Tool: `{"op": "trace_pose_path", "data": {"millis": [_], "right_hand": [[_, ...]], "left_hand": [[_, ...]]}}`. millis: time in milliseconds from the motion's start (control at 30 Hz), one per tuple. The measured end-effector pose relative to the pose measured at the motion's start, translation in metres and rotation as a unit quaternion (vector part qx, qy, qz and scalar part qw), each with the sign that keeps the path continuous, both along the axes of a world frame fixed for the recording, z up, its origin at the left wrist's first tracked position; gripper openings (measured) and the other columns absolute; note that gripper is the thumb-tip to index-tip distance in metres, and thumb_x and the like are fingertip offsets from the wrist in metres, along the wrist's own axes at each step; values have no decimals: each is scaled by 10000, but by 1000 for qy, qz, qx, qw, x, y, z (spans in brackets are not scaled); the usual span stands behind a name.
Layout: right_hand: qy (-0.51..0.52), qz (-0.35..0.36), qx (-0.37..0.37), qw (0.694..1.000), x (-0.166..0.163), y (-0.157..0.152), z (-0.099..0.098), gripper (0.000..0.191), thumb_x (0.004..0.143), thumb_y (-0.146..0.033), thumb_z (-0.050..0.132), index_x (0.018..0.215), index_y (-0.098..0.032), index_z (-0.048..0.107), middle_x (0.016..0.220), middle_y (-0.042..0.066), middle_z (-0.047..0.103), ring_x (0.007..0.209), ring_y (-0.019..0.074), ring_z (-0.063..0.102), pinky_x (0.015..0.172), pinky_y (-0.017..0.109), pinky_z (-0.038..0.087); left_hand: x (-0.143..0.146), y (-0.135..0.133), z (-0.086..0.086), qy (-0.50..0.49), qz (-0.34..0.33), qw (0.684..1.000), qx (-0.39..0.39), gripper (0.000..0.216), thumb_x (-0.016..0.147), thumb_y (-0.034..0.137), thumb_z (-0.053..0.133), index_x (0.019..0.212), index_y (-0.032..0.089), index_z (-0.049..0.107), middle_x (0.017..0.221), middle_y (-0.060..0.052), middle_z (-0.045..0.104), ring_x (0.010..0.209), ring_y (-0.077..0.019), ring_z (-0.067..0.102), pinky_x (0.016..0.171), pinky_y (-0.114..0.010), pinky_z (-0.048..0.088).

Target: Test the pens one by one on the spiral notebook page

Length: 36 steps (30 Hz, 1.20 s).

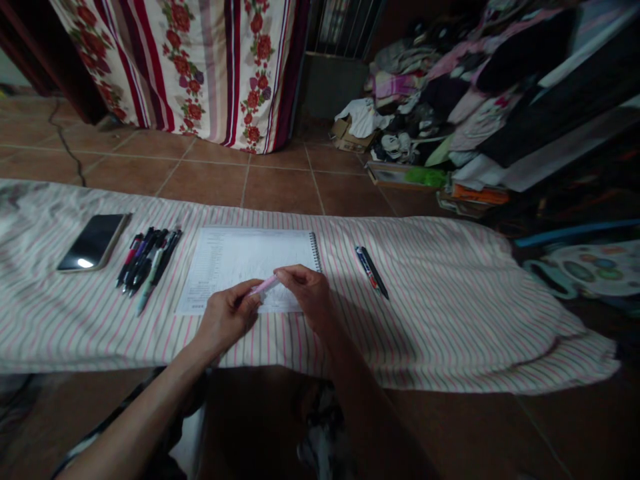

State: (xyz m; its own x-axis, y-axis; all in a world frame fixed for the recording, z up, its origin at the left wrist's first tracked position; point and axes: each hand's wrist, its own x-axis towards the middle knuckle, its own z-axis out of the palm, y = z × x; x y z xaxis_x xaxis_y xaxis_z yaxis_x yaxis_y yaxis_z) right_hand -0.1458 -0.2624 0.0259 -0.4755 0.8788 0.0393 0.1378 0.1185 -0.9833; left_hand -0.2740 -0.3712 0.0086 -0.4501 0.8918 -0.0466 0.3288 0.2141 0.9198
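Observation:
A pink pen [264, 286] is held between both hands over the near edge of a spiral notebook [240, 257]. My left hand [226, 320] grips its lower end with curled fingers. My right hand [310, 295] pinches its upper end. The notebook lies open on a striped cloth [450, 300] spread on the floor. A row of several pens [149, 261] lies left of the notebook. Two more pens [371, 271] lie to its right.
A dark phone [93, 241] rests on the cloth at far left. Beyond the cloth is brown tiled floor [280, 180], a floral bedsheet [200, 67] hanging down, and a heap of clothes and boxes [440, 100] at the back right.

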Motion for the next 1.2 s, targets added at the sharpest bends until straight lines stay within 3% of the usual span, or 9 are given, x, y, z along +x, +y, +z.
{"op": "trace_pose_path", "data": {"millis": [167, 300, 500, 600, 733, 933, 1000, 1133, 1200], "right_hand": [[-77, -50, 88, 992, -4, -3, -3, 318, 753, -432, 561, 557, -193, 486, 527, -49, 466, 540, 103, 453, 545, 235, 349], [-99, -42, 142, 984, -6, -2, -4, 340, 805, -444, 494, 574, -194, 496, 563, -29, 486, 581, 115, 467, 583, 246, 368], [17, 19, 10, 1000, -1, 2, 2, 336, 790, -446, 520, 979, -202, 653, 895, 42, 680, 806, 164, 609, 710, 275, 460], [37, 35, -23, 998, 2, 2, 4, 257, 750, -374, 580, 911, -208, 691, 941, 41, 694, 867, 173, 614, 757, 279, 457], [38, 17, -47, 998, 1, 3, 1, 226, 709, -388, 618, 777, -182, 680, 757, 23, 681, 715, 155, 599, 652, 260, 446], [-54, -19, 49, 997, -2, 2, -2, 321, 737, -466, 587, 587, -186, 541, 521, -43, 488, 525, 103, 463, 523, 230, 364], [-43, -4, 55, 998, -3, 2, -1, 313, 766, -478, 552, 662, -184, 582, 578, -28, 530, 576, 113, 497, 559, 234, 389], [16, 34, -14, 999, -1, 1, 2, 346, 783, -466, 527, 944, -189, 657, 759, 20, 648, 708, 145, 582, 643, 258, 448], [23, 35, -26, 999, 0, 1, 4, 300, 762, -416, 565, 935, -199, 680, 816, 28, 676, 756, 152, 600, 683, 266, 454]], "left_hand": [[2, -3, 2, 91, -12, 996, -11, 417, 827, 407, 492, 1157, 189, 622, 708, -13, 679, 592, -148, 580, 606, -277, 460], [3, -3, -3, 33, -11, 999, -1, 413, 817, 427, 503, 1104, 170, 651, 651, -11, 659, 574, -150, 575, 565, -263, 457], [2, 2, -15, -146, 32, 989, 18, 452, 763, 462, 580, 1067, 134, 650, 617, -15, 623, 490, -118, 532, 497, -243, 433], [3, 3, -14, -197, 21, 980, 16, 463, 748, 466, 604, 1069, 135, 637, 611, -5, 610, 472, -104, 510, 474, -231, 413], [3, 0, -10, -149, 13, 989, 5, 413, 771, 449, 577, 1052, 154, 643, 636, -4, 620, 502, -109, 524, 491, -233, 419], [4, -2, -12, -77, 18, 997, -8, 424, 754, 453, 586, 1048, 156, 661, 633, -17, 645, 522, -135, 549, 503, -244, 423], [5, -1, -12, -115, 24, 993, 1, 442, 751, 453, 590, 1057, 142, 655, 622, -21, 641, 508, -133, 543, 500, -247, 422], [5, 2, -11, -199, 21, 980, 10, 467, 746, 462, 604, 1070, 127, 636, 623, -15, 617, 480, -109, 511, 480, -237, 406], [4, 3, -10, -206, 20, 978, 8, 466, 742, 460, 611, 1065, 126, 636, 626, -15, 615, 478, -105, 510, 476, -234, 403]]}}
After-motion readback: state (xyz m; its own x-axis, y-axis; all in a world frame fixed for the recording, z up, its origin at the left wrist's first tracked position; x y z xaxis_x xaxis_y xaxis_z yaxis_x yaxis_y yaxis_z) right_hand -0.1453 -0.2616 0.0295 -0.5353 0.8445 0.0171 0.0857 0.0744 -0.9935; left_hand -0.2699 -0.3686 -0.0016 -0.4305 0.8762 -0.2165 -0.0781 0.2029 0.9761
